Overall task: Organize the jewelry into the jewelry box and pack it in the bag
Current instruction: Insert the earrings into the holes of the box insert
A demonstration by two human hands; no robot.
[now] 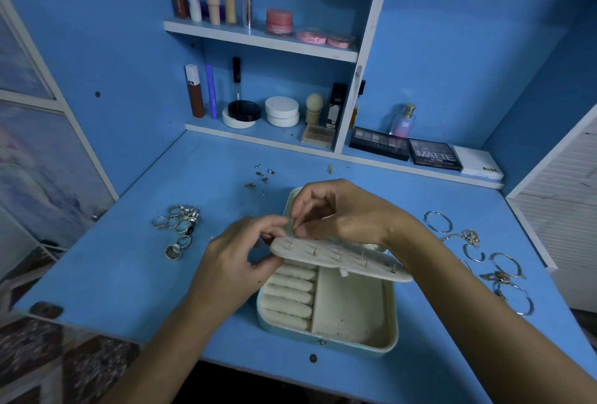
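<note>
An open cream jewelry box [352, 335] sits on the blue desk, with ring rolls on its left and a bare compartment on its right. Above it my left hand [239, 261] grips the left end of the box's cream earring panel [339, 258], which has several stud posts sticking through it. My right hand [336, 213] pinches something small at the panel's upper left edge; what it is stays too small to tell. Loose stud earrings [261, 175] lie behind the box, several rings [179, 226] to its left, bracelets and chains [484, 258] to its right.
Two shelves at the back hold cosmetics: tubes, jars, compacts [281, 111], a perfume bottle [403, 121] and eyeshadow palettes [434, 153]. The desk's front edge [226, 358] runs below the box. No bag is in view.
</note>
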